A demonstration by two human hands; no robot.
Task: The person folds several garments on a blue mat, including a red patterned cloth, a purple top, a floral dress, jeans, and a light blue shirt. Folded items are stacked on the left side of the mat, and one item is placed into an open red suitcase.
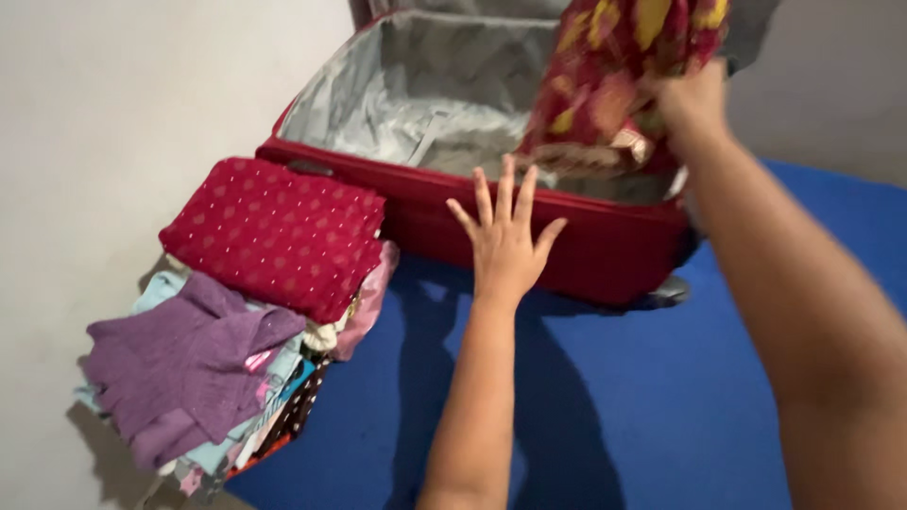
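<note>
An open red suitcase (567, 241) with grey lining stands on a blue floor covering. My right hand (694, 99) is shut on a dark red cloth with yellow patterns (614, 66), held over the suitcase's right side. My left hand (505, 236) is open with fingers spread, hovering in front of the suitcase's near wall and holding nothing.
A pile of folded clothes sits left of the suitcase, topped by a red dotted cloth (274, 231) and a purple knit garment (184, 364). A pale wall (113, 113) runs along the left. Blue floor covering (614, 406) spreads under my arms.
</note>
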